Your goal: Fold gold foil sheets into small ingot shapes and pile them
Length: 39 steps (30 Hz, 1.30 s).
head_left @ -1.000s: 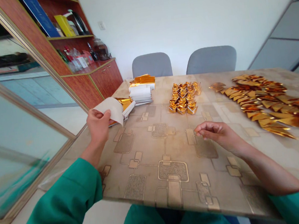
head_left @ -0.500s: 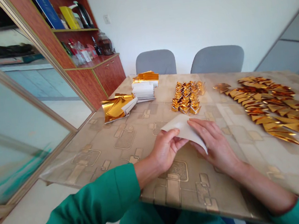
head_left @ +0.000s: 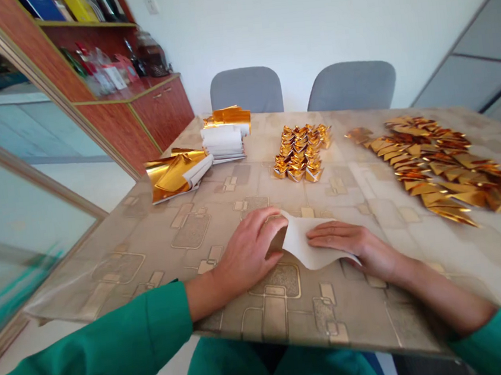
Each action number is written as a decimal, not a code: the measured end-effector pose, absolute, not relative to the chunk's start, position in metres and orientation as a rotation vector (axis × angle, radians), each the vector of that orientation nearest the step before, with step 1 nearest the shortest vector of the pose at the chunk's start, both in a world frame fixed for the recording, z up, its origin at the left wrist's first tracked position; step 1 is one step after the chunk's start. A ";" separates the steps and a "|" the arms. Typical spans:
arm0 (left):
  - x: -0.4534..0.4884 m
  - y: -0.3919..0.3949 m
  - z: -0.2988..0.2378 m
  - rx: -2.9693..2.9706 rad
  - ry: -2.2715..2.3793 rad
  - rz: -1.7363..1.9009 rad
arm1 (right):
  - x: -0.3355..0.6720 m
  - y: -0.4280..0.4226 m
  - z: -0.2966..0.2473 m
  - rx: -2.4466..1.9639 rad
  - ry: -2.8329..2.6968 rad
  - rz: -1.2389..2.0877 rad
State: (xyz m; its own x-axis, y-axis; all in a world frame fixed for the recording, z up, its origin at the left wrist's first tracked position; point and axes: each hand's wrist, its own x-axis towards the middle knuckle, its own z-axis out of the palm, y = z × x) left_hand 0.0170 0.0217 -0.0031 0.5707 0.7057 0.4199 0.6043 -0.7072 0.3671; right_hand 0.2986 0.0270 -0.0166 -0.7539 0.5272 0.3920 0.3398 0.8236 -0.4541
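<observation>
A sheet of foil paper, white side up, lies bent in front of me near the table's front edge. My left hand is at its left end, fingers curled at the upper corner and thumb lower down, with a gap between them. Across the right part of the sheet rests my right hand, its fingers stretched over the white face; the thumb is mostly hidden. The sheet's lower right edge curls up beside that hand. Just beyond are rows of folded gold paper ingots.
Gold foil sheets and white-backed paper stacks lie at the back left. Long rows of flat folded gold pieces spread over the right side of the patterned tablecloth. Two grey chairs stand behind the table.
My left hand has shifted left, and its thumb has come off the sheet's top. The sheet is lower and flatter, with my right hand laid across it. The view has turned slightly.
</observation>
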 end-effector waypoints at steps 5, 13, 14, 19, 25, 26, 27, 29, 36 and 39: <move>0.022 0.030 -0.004 2.874 0.895 1.036 | 0.303 0.029 -0.010 -0.644 -2.536 0.614; 0.016 0.020 -0.012 2.902 0.728 0.698 | 0.310 0.024 0.007 -0.758 -2.667 0.712; 0.015 0.020 -0.012 2.860 0.772 0.703 | 0.311 0.024 0.010 -0.776 -2.657 0.725; 0.019 0.032 -0.012 2.627 1.101 0.651 | 0.309 0.031 0.017 -0.897 -2.507 0.773; 0.030 0.046 -0.008 2.426 1.308 0.494 | 0.299 0.037 0.006 -1.221 -2.329 0.580; 0.031 0.047 -0.009 2.420 1.305 0.495 | 0.298 0.037 0.004 -1.262 -2.304 0.546; 0.032 0.048 -0.009 2.416 1.299 0.498 | 0.296 0.038 0.002 -1.295 -2.286 0.520; 0.032 0.049 -0.010 2.410 1.291 0.509 | 0.294 0.039 -0.003 -1.358 -2.264 0.484; 0.029 0.049 -0.016 2.660 1.194 0.659 | 0.291 0.042 -0.014 -1.530 -2.186 0.410; 0.032 0.041 -0.012 2.897 1.152 0.660 | 0.290 0.042 -0.014 -1.537 -2.188 0.414</move>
